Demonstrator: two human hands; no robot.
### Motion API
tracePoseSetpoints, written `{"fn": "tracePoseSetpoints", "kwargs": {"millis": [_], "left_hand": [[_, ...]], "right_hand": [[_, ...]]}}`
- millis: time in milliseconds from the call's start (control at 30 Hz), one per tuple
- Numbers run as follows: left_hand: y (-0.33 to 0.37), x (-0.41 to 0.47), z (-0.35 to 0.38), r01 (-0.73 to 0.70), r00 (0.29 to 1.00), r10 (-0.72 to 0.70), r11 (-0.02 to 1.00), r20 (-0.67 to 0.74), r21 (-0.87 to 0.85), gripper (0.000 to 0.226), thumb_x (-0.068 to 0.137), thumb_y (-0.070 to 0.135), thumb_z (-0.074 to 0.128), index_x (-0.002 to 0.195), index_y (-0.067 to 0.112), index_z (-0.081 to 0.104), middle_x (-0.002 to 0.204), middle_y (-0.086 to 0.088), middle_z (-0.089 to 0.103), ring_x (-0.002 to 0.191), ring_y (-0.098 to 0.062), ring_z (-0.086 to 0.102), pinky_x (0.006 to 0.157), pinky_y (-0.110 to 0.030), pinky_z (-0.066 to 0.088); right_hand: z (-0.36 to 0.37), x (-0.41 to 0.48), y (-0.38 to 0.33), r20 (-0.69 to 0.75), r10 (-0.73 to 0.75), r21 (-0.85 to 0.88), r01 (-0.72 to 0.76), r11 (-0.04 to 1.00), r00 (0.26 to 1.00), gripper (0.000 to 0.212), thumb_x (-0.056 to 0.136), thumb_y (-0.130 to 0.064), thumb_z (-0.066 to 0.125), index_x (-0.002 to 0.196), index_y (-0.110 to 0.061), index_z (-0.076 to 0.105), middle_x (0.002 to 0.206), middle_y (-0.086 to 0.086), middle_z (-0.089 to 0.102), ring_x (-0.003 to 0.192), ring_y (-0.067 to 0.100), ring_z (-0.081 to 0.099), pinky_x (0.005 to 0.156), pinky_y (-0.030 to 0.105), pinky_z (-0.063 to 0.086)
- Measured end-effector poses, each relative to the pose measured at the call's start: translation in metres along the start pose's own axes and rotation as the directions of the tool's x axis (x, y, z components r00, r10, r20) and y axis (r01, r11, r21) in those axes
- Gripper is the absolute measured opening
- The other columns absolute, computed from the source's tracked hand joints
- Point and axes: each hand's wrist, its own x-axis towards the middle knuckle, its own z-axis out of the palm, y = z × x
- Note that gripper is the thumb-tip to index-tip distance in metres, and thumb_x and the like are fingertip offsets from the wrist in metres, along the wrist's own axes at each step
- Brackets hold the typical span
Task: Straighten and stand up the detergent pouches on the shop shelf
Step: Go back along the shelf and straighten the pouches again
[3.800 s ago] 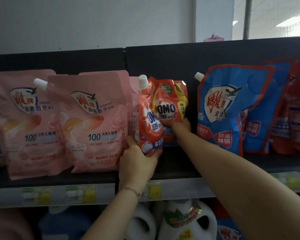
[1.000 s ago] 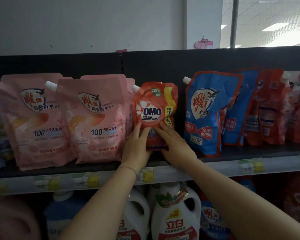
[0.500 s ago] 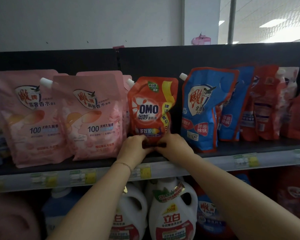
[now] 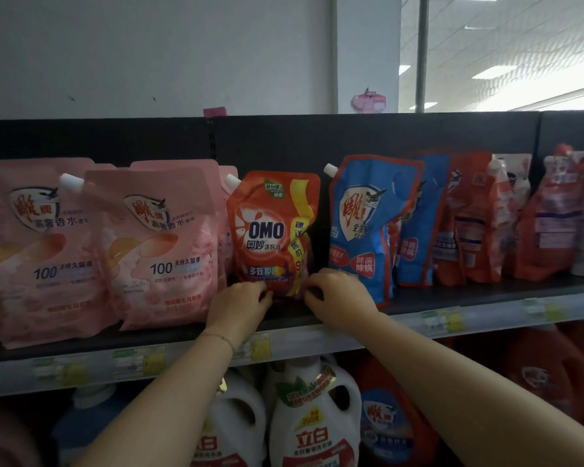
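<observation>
The orange-red OMO detergent pouch (image 4: 272,230) with the white spout cap at its top left corner stands upright on the dark shop shelf (image 4: 452,299), its printed front facing me and its top edge creased a little. It sits between the pink pouches and the blue ones, set slightly back from the shelf's front edge.

Both of my hands are at its base. My left hand (image 4: 238,306) reaches up from below with the wrist bent back, the fingers curled in and pinching the pouch's lower left corner. My right hand (image 4: 338,298) comes in from the right on a long, nearly straight forearm, knuckles up, fingers curled round the lower right corner. A thin bracelet (image 4: 221,338) lies round my left wrist.

Just left of the pouch a large pale pink spouted pouch (image 4: 162,244) leans back, touching it, with a second pink pouch (image 4: 38,251) overlapping beyond. Just right, a blue pouch with a red border (image 4: 364,224) stands tilted, its lower part partly behind my right hand. Past it come another blue pouch (image 4: 418,230) and a crowd of red pouches (image 4: 472,224), blurred.

A pale price-label strip (image 4: 351,335) runs along the shelf's front. Below it stand white plastic detergent bottles (image 4: 314,423) with handles.
</observation>
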Motion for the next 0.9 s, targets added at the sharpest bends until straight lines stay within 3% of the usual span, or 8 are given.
{"fn": "tracePoseSetpoints", "kwargs": {"millis": [200,300,400,467,567,700,800,900], "left_hand": [[0.012,0.006,-0.013,-0.101,0.994,0.106,0.978,-0.017,0.183,0.019,0.097,0.031,0.046,0.108,0.023,0.059,0.106,0.002,0.066,0.095,-0.021,0.063,0.072,-0.031,0.048],[0.032,0.008,-0.012,-0.105,0.992,0.109,0.992,-0.058,0.073,0.017,0.095,0.032,0.049,0.104,0.023,0.06,0.102,0.003,0.067,0.093,-0.022,0.064,0.065,-0.029,0.042],[0.06,0.013,-0.004,-0.099,0.993,0.093,0.991,-0.066,-0.086,0.016,0.092,0.032,0.053,0.103,0.022,0.061,0.102,0.001,0.066,0.095,-0.023,0.063,0.069,-0.031,0.047],[0.081,0.017,0.005,-0.11,0.994,0.105,0.981,-0.039,-0.158,0.026,0.092,0.035,0.055,0.115,0.024,0.058,0.112,0.001,0.063,0.102,-0.022,0.061,0.075,-0.032,0.048],[0.11,0.027,0.023,-0.112,0.991,0.125,0.971,0.048,-0.211,0.056,0.088,0.044,0.06,0.136,0.026,0.038,0.13,-0.002,0.053,0.115,-0.025,0.055,0.089,-0.041,0.049],[0.136,0.037,0.043,0.051,0.99,-0.004,0.941,0.141,-0.335,0.099,0.078,0.057,0.067,0.149,0.019,0.01,0.145,-0.009,0.033,0.129,-0.033,0.042,0.102,-0.053,0.04],[0.137,0.038,0.056,0.136,0.983,-0.081,0.927,0.166,-0.35,0.103,0.079,0.059,0.066,0.15,0.022,0.002,0.146,-0.01,0.027,0.13,-0.035,0.04,0.103,-0.053,0.039],[0.131,0.04,0.063,0.165,0.975,-0.096,0.918,0.202,-0.361,0.106,0.077,0.062,0.066,0.15,0.024,-0.001,0.148,-0.01,0.025,0.132,-0.034,0.038,0.105,-0.052,0.038]], "right_hand": [[-0.039,-0.017,0.022,-0.125,0.061,-0.075,-0.07,0.995,0.99,0.021,0.095,-0.03,0.052,0.097,-0.013,0.064,0.095,0.001,0.06,0.086,0.021,0.058,0.071,0.037,0.051],[-0.048,-0.021,0.036,-0.212,0.122,-0.107,-0.147,0.983,0.97,0.023,0.093,-0.03,0.053,0.076,-0.016,0.057,0.075,-0.004,0.052,0.071,0.021,0.054,0.058,0.032,0.038],[-0.05,-0.023,0.05,-0.242,0.19,-0.106,-0.22,0.97,0.952,0.037,0.093,-0.031,0.052,0.059,-0.018,0.042,0.06,-0.004,0.043,0.059,0.022,0.047,0.052,0.031,0.03],[-0.05,-0.024,0.059,-0.252,0.221,-0.099,-0.253,0.963,0.942,0.039,0.092,-0.033,0.052,0.059,-0.015,0.045,0.059,-0.001,0.046,0.057,0.022,0.049,0.05,0.031,0.031],[-0.045,-0.024,0.07,-0.256,0.271,-0.085,-0.301,0.95,0.928,0.046,0.093,-0.041,0.051,0.059,-0.009,0.052,0.058,0.003,0.051,0.055,0.023,0.052,0.049,0.031,0.038],[-0.035,-0.022,0.083,-0.259,0.4,0.014,-0.411,0.912,0.879,0.056,0.089,-0.058,0.05,0.056,-0.013,0.049,0.055,0.0,0.051,0.054,0.018,0.052,0.049,0.03,0.035],[-0.021,-0.025,0.096,-0.193,0.471,0.161,-0.445,0.881,0.861,0.065,0.088,-0.068,0.045,0.058,-0.011,0.055,0.056,0.001,0.056,0.054,0.016,0.055,0.048,0.03,0.036],[-0.009,-0.028,0.103,-0.213,0.47,0.185,-0.437,0.88,0.857,0.071,0.087,-0.072,0.04,0.058,-0.008,0.055,0.057,0.003,0.055,0.052,0.016,0.053,0.048,0.034,0.036]]}}
